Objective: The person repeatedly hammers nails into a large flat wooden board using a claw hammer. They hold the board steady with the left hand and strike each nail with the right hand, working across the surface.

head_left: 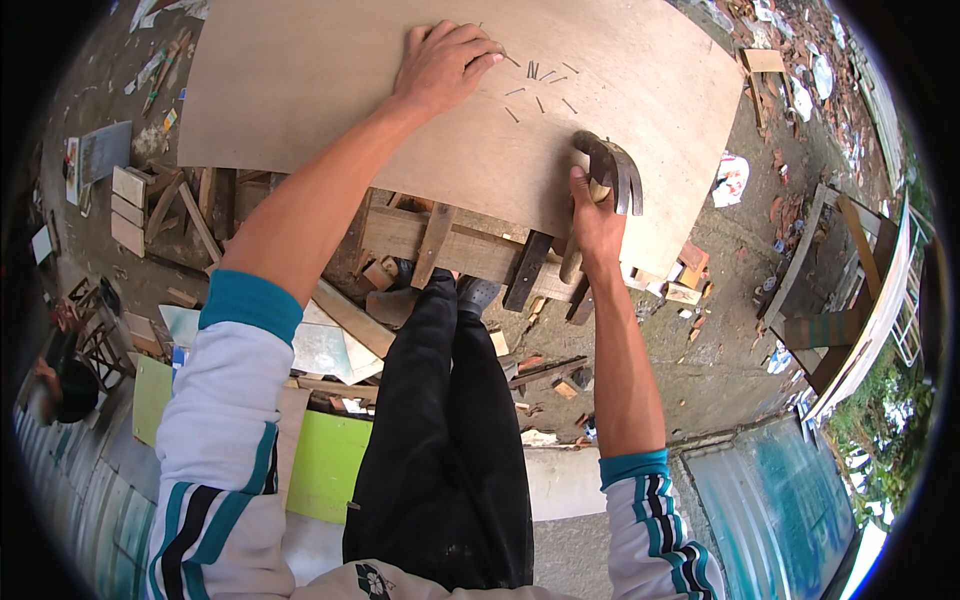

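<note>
My right hand (598, 228) grips the dark-steel claw hammer (608, 160), wooden handle running near to far; thin grey nails (541, 104) scatter far-left of its head on the pale-brown plywood sheet (300, 90), just right of my curled left hand (445, 68). Pinching one? Can't tell.

The head-mounted fisheye camera looks steeply down from above the person's legs (440, 460), close to the board (480, 150), facing across its near edge; the view's upper border crops its far edge.
</note>
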`<state>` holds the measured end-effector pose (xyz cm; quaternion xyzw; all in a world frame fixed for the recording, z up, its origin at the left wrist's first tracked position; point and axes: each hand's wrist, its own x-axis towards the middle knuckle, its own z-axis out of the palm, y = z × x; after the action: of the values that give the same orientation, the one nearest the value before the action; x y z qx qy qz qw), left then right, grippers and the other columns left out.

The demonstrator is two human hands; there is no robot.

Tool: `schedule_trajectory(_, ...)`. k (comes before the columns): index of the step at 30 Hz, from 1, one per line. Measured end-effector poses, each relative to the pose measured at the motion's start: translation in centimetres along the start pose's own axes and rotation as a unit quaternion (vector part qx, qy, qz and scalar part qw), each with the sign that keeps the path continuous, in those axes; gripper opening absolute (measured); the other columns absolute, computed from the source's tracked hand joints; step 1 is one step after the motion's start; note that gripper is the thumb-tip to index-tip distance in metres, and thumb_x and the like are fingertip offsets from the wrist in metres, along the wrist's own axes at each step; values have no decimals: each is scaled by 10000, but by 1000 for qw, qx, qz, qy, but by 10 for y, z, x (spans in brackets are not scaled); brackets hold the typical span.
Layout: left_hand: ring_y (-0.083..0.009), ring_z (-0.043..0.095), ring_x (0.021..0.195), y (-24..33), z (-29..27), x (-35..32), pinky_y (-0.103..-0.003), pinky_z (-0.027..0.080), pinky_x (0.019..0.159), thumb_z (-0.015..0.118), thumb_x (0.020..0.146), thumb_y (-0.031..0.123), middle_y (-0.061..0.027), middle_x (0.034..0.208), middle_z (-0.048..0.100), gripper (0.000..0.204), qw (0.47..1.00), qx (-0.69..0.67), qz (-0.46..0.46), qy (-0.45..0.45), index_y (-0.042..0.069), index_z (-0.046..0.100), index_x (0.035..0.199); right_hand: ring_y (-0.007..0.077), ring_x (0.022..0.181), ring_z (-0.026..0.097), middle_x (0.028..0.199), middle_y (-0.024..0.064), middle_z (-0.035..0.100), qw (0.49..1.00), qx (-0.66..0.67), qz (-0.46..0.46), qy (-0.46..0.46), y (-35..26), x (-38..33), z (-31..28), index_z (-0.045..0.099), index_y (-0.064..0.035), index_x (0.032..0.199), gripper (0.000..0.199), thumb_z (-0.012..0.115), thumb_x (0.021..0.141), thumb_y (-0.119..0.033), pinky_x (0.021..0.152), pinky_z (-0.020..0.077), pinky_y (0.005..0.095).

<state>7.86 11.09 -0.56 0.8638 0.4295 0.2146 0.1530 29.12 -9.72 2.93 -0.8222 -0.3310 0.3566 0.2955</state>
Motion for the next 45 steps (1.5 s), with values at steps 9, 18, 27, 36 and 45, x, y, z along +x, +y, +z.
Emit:
schedule_trajectory(9, -122, 554, 1056, 0, -1, 2, -359, 325, 972, 590, 1000, 401, 107, 1070, 681, 275, 1000, -3, 2, 9, 205, 774, 1057, 233, 1092, 618, 1213, 133, 678, 999, 30, 23, -38, -16, -3, -6, 617, -38, 1327, 450, 686, 973, -306, 978, 463, 384)
schedule_trajectory(18, -120, 546, 1056, -3, 2, 0, -358, 326, 968, 587, 1002, 407, 113, 1059, 670, 272, 1000, 7, -5, 2, 227, 777, 1078, 232, 1096, 613, 1200, 130, 678, 998, 42, 17, -44, -13, 0, -4, 610, -50, 1340, 444, 679, 974, -292, 989, 455, 379)
schedule_trajectory(27, -108, 552, 1057, 3, 1, 0, -363, 329, 968, 580, 1002, 396, 124, 1067, 668, 264, 999, 44, 1, -3, 235, 775, 1080, 218, 1006, 635, 1127, 134, 698, 998, 51, 25, -36, -23, -3, -5, 633, -51, 1308, 429, 678, 965, -304, 916, 482, 378)
schedule_trajectory(36, -124, 577, 996, 3, -3, -3, -369, 346, 913, 670, 941, 328, 126, 1023, 690, 192, 999, 28, 17, 32, 218, 782, 1052, 155, 506, 589, 647, 73, 615, 995, 3, -6, -96, -119, 21, 8, 691, -8, 1131, 431, 697, 944, -395, 517, 497, 337)
schedule_trajectory(45, -131, 544, 1114, 7, 0, -1, -425, 337, 1000, 625, 978, 325, 103, 1099, 644, 171, 999, 48, -2, -13, 266, 754, 1072, 361, 781, 729, 829, 220, 735, 970, -195, -12, -147, -143, 63, 38, 710, 21, 1058, 497, 665, 928, -457, 735, 563, 422)
